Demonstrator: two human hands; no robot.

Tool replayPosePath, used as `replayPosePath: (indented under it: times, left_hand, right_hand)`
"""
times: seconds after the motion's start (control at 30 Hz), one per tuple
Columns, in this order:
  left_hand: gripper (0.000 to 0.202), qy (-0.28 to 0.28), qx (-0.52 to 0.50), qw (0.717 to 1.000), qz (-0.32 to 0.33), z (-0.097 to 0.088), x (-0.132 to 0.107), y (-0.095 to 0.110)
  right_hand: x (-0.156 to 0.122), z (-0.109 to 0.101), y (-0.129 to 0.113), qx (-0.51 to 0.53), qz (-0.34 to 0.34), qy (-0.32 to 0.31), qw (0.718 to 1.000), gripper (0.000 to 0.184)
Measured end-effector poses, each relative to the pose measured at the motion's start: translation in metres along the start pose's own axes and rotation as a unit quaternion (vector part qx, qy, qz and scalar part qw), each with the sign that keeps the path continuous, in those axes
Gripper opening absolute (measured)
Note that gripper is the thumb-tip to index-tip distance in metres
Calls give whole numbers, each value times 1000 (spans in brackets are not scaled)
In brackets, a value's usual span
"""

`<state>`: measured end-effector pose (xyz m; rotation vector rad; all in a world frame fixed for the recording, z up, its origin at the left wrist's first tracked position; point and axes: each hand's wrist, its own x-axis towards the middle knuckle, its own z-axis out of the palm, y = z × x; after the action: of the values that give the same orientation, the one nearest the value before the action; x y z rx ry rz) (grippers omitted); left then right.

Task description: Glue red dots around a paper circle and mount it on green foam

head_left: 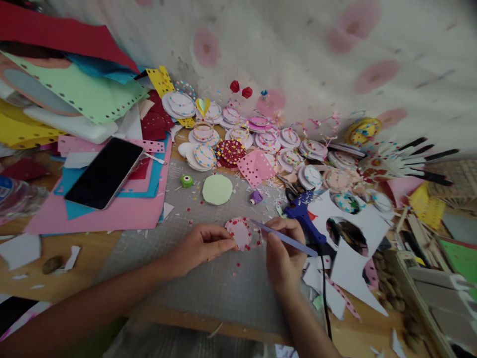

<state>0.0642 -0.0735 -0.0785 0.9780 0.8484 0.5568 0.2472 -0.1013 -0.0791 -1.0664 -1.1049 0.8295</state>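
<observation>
My left hand pinches the lower left edge of a small round pink paper disc, with red stars around its rim. My right hand grips slim lavender tweezers, whose thin tip points left over the disc's right edge. A few red bits lie on the grey cutting mat below the disc. Beyond it are a pale green scalloped paper circle, a green paper punch and a purple paper punch.
A blue glue gun with a black cord lies right of my right hand, beside white paper scraps. Several decorated paper discs line the back. A phone rests on coloured paper at left, near a clear bottle.
</observation>
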Motion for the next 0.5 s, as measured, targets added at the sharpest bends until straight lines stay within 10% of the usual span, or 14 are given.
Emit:
replayPosePath:
  times: [0.2,0.5]
  left_hand:
    - [22,35,60,997,17,3,2,-4]
    - [18,25,64,997,17,5,2,-2]
  right_hand:
    - [-10,8,-8,-66,-160,-79,982,20]
    - [-11,11,-10,-208,-223,-127,944,24]
